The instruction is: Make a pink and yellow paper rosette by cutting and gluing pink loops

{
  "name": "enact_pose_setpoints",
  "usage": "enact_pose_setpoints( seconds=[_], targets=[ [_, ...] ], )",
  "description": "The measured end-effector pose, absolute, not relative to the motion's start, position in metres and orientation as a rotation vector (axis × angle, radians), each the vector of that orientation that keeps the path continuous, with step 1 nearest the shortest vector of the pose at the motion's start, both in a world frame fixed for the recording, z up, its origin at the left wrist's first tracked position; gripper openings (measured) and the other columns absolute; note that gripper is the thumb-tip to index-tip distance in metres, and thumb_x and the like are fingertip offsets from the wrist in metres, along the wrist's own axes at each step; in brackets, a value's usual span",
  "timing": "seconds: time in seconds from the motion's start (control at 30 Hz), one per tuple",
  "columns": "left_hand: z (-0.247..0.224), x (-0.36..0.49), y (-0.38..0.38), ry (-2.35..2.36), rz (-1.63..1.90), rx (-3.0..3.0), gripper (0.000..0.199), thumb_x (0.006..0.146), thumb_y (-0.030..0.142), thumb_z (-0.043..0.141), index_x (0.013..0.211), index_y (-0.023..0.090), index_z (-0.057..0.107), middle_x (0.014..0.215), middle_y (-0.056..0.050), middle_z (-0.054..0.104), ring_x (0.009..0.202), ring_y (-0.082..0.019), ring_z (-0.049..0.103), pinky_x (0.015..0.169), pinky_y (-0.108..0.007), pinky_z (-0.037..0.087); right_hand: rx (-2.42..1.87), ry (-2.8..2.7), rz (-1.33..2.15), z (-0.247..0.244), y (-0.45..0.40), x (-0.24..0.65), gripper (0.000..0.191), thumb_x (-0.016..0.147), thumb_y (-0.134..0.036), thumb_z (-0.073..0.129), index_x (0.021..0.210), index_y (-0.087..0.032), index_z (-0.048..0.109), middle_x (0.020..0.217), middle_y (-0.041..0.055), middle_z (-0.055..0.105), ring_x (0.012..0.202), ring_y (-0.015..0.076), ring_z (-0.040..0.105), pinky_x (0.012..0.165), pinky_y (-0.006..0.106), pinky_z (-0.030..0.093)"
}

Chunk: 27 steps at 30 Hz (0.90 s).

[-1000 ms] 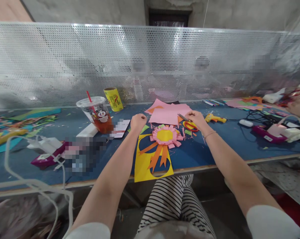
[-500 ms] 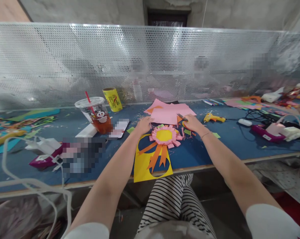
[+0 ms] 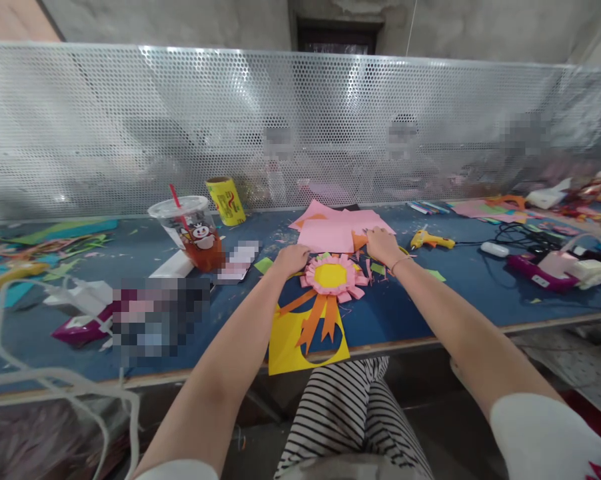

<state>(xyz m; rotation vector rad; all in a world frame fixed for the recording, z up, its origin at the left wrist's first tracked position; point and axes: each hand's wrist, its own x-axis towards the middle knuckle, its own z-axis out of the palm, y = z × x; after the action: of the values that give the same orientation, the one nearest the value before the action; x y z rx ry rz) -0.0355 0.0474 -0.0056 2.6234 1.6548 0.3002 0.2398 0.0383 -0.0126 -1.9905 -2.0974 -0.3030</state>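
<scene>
A pink pleated paper rosette with a yellow round centre and orange forked ribbon tails lies in front of me. Its tails overlap a yellow sheet with round cut-outs, which hangs past the table edge. My left hand rests at the rosette's upper left, fingers curled together; what they hold, if anything, is hidden. Fingers stretched out, my right hand lies by an orange paper piece and the stacked pink paper. A bit of yellow handle shows beside its wrist.
A yellow glue gun lies to the right, near purple power strips and cables. On the left stand a drink cup and a yellow tape roll, with a phone nearby. A perforated metal screen runs behind.
The scissors in my right hand have left its fingers, which now reach onto the papers. My left hand has shifted slightly toward me and its fingers have curled in.
</scene>
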Motion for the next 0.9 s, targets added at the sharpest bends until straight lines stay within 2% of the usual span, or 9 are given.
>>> enact_pose_setpoints(
  seconds=[0.13, 0.3, 0.57, 0.67, 0.8, 0.9],
  targets=[
    [-0.005, -0.035, 0.046, 1.672, 0.302, 2.641, 0.034, 0.085, 0.027, 0.036, 0.108, 0.023, 0.060, 0.114, -0.005, 0.061, 0.107, -0.016, 0.053, 0.091, -0.027, 0.039, -1.896, -2.233, -0.182, -0.010, 0.071, 0.235, 0.034, 0.082, -0.019, 0.042, 0.112, -0.013, 0.054, 0.114, 0.0167, 0.056, 0.109, 0.0231, 0.050, 0.088, 0.030, 0.036],
    [-0.004, -0.036, 0.045, 1.691, 0.330, 2.657, 0.031, 0.084, 0.026, 0.037, 0.103, 0.023, 0.062, 0.108, -0.006, 0.063, 0.104, -0.017, 0.055, 0.090, -0.028, 0.040, -2.001, -2.126, -0.153, -0.016, 0.093, 0.227, 0.032, 0.085, -0.027, 0.037, 0.105, -0.013, 0.059, 0.102, 0.0174, 0.063, 0.098, 0.0226, 0.057, 0.082, 0.030, 0.039],
    [-0.006, -0.038, 0.048, 1.671, 0.338, 2.727, 0.030, 0.084, 0.029, 0.036, 0.093, 0.019, 0.063, 0.102, -0.009, 0.063, 0.098, -0.019, 0.057, 0.086, -0.032, 0.042, -1.910, -2.097, -0.178, -0.010, 0.084, 0.228, 0.027, 0.081, -0.019, 0.041, 0.099, -0.013, 0.060, 0.101, 0.0161, 0.063, 0.099, 0.0224, 0.057, 0.084, 0.029, 0.038],
    [-0.003, -0.038, 0.049, 1.612, 0.428, 2.760, 0.031, 0.084, 0.026, 0.035, 0.098, 0.018, 0.061, 0.104, -0.010, 0.062, 0.099, -0.019, 0.056, 0.088, -0.031, 0.041, -1.775, -1.918, -0.054, -0.005, 0.080, 0.232, 0.032, 0.078, -0.017, 0.041, 0.105, -0.011, 0.055, 0.099, 0.0138, 0.063, 0.094, 0.0192, 0.058, 0.080, 0.027, 0.042],
    [0.004, -0.030, 0.044, 1.496, 0.737, 2.759, 0.033, 0.084, 0.022, 0.036, 0.109, 0.016, 0.056, 0.113, -0.009, 0.059, 0.106, -0.017, 0.052, 0.093, -0.029, 0.038, -1.475, -1.683, 0.237, 0.001, 0.068, 0.232, 0.037, 0.077, -0.018, 0.038, 0.112, -0.010, 0.047, 0.096, 0.0109, 0.061, 0.080, 0.0145, 0.061, 0.072, 0.026, 0.046],
    [0.006, -0.021, 0.039, 1.417, 0.797, 2.754, 0.033, 0.084, 0.023, 0.036, 0.110, 0.016, 0.055, 0.113, -0.009, 0.058, 0.106, -0.017, 0.052, 0.095, -0.029, 0.037, -1.442, -1.877, 0.116, 0.002, 0.056, 0.231, 0.036, 0.074, -0.013, 0.040, 0.109, -0.011, 0.051, 0.106, 0.0118, 0.059, 0.093, 0.0161, 0.057, 0.084, 0.028, 0.042]
  ],
)
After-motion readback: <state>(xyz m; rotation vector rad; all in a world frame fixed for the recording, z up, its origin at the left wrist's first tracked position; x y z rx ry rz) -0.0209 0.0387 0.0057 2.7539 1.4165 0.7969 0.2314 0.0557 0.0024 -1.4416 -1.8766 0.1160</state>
